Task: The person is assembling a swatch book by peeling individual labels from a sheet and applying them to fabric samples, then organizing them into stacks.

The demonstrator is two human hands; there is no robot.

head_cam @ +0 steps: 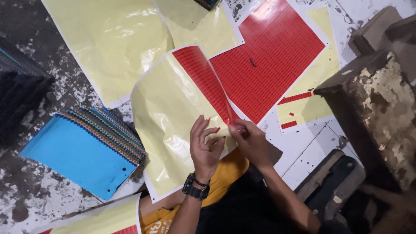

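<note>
My left hand (206,145) is raised over a curled yellow backing sheet (171,117), with small red stickers stuck on its fingertips. A dark watch sits on that wrist. My right hand (250,139) pinches the lower end of a red sticker strip (203,78) that still clings to the sheet's right edge. The sheet rests on my lap, over yellow and black clothing.
A large red sticker sheet (271,56) lies on the floor beyond. Empty yellow backing sheets (108,39) lie at the top left. A fanned stack of blue-covered books (82,154) lies at the left. A worn wooden block (381,108) stands at the right.
</note>
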